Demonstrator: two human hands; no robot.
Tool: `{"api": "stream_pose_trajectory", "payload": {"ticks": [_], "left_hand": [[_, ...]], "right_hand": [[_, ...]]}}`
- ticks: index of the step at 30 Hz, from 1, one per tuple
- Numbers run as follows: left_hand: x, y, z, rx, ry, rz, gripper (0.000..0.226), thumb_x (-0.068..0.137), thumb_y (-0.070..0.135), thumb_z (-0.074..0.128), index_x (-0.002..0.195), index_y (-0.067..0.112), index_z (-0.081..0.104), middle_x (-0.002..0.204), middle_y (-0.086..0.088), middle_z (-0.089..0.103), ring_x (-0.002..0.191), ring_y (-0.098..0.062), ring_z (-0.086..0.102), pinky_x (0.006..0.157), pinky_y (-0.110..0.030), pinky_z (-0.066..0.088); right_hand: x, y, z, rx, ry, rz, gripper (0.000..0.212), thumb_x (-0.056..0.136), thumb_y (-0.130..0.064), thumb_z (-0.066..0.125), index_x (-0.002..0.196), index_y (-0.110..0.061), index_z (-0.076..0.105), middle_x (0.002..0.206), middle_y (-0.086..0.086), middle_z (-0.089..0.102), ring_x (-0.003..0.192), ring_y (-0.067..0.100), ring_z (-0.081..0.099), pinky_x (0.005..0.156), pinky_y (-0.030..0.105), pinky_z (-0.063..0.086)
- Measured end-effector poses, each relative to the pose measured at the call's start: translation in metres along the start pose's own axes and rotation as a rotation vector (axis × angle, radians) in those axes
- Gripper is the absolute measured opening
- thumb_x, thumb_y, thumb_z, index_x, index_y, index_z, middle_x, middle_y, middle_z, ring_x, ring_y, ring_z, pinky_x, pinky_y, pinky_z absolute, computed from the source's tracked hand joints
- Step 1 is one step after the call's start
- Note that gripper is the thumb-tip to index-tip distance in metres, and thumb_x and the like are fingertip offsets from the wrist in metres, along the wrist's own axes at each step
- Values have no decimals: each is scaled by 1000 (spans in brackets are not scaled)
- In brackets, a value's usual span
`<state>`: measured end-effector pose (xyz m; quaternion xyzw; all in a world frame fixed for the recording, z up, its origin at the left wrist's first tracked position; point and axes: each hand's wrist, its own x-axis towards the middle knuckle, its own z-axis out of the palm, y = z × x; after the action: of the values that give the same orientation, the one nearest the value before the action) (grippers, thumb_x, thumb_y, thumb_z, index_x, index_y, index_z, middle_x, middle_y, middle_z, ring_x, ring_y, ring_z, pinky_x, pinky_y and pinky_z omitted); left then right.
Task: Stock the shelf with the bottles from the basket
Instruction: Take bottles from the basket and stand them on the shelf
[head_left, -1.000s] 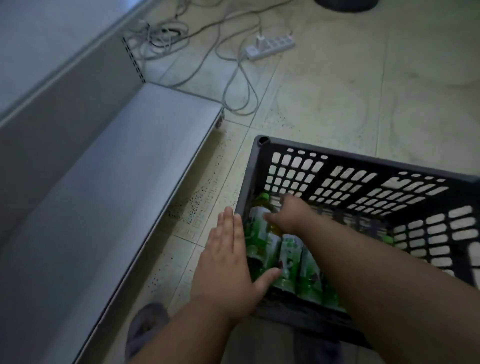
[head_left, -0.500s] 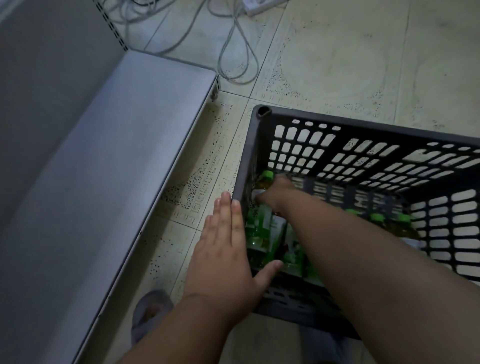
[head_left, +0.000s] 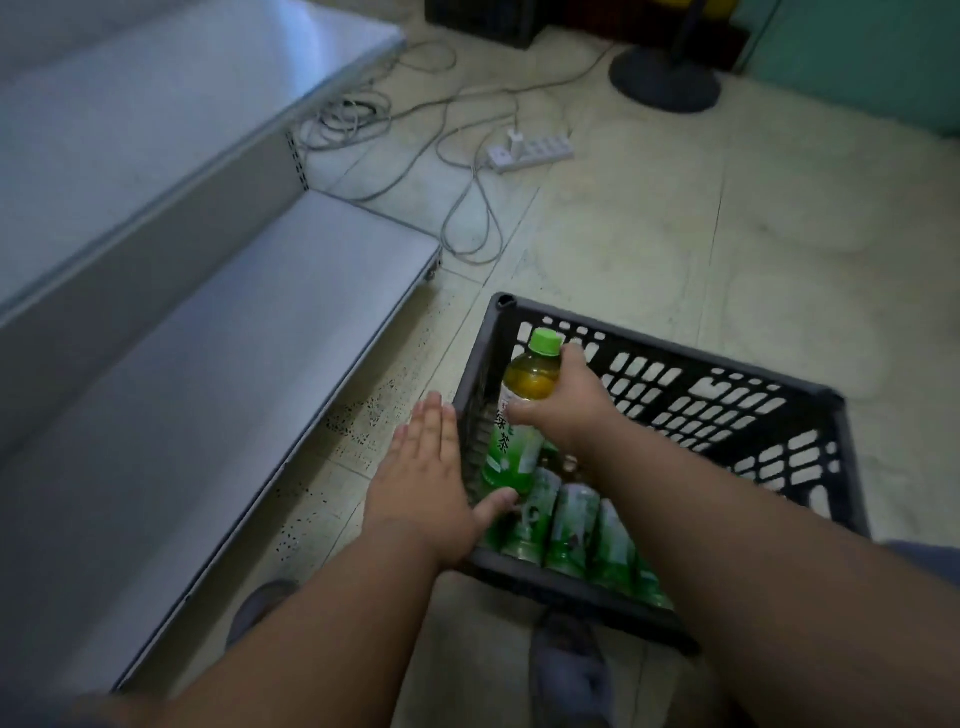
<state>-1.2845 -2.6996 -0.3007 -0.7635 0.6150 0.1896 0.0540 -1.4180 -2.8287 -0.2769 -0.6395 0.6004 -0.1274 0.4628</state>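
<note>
White power strip (head_left: 531, 151), tangled cables (head_left: 467, 208), round stand base (head_left: 665, 83) on tiled floor (head_left: 675, 249)

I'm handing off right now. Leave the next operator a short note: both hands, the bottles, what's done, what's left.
Right hand grips a green-tea bottle near its shoulder, raised above the others in the black basket.
Left hand lies flat and open against the basket's left wall, thumb over the rim.
More bottles lie in the basket's near end.
Bottom shelf, left of the basket, holds no bottles in view.
Left: place this bottle, then the rest.
</note>
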Motion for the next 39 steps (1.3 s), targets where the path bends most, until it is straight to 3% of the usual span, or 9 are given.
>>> {"api": "stream_pose_trajectory", "payload": {"ticks": [6,9,15,17,20,23,29,34,39], "left_hand": [[-82,-26,-54,-251,209,29,112,83,78,44,156,17,-14,163,0,-21,150,-14,-15,124,-37,4],[-133,-52,-89,-462,331,-43,107,79,69,63,158,20,10,166,2,11,150,-15,13,120,-31,17],[-209,-115,-147,-682,445,-183,91,71,61,76,147,30,35,151,3,40,134,-16,41,109,-40,40],[-215,-139,-156,-760,507,-211,65,71,56,80,125,40,47,130,14,52,113,-1,50,95,-27,47],[-207,-180,-163,-785,557,-269,56,71,55,80,116,43,49,118,28,52,103,14,50,84,-9,42],[-184,-222,-163,-692,618,-360,103,67,71,73,152,31,31,156,9,35,138,-8,37,109,-32,38],[-138,-286,-173,-654,651,-468,107,68,69,74,155,29,25,160,7,28,144,-12,29,114,-31,30],[-98,-312,-183,-679,668,-520,104,70,62,78,153,26,27,157,3,33,140,-15,34,109,-25,27],[-58,-341,-189,-561,583,-663,119,69,72,71,158,21,11,164,-2,16,148,-22,21,121,-38,21]], "right_hand": [[-98,-91,-24,-61,57,-343,70,66,-38,89,116,-31,40,107,-6,61,95,16,62,83,38,53],[-147,-140,-9,-70,-14,-507,72,67,-36,89,121,-31,41,112,-4,60,100,16,62,85,37,55],[-219,-237,33,-95,-174,-782,66,66,-32,90,118,-31,49,107,-11,61,98,9,62,82,31,56],[-224,-265,47,-65,-207,-843,66,66,-30,90,120,-31,51,108,-9,63,96,9,64,78,26,57],[-210,-303,77,-44,-250,-924,66,68,-26,89,121,-34,51,108,-12,63,98,5,62,76,18,53],[-181,-333,109,-59,-277,-1008,66,68,-29,88,121,-38,51,111,-12,63,102,6,61,87,29,53],[-123,-377,158,-30,-341,-1047,61,70,-30,87,117,-38,49,103,-17,62,92,-3,59,69,12,45],[-81,-416,192,-19,-366,-1019,59,71,-29,87,117,-36,51,102,-12,62,90,6,60,68,20,47],[-35,-449,223,-7,-275,-1008,68,64,-35,88,122,-32,52,109,-3,64,96,18,64,82,44,57]]}}
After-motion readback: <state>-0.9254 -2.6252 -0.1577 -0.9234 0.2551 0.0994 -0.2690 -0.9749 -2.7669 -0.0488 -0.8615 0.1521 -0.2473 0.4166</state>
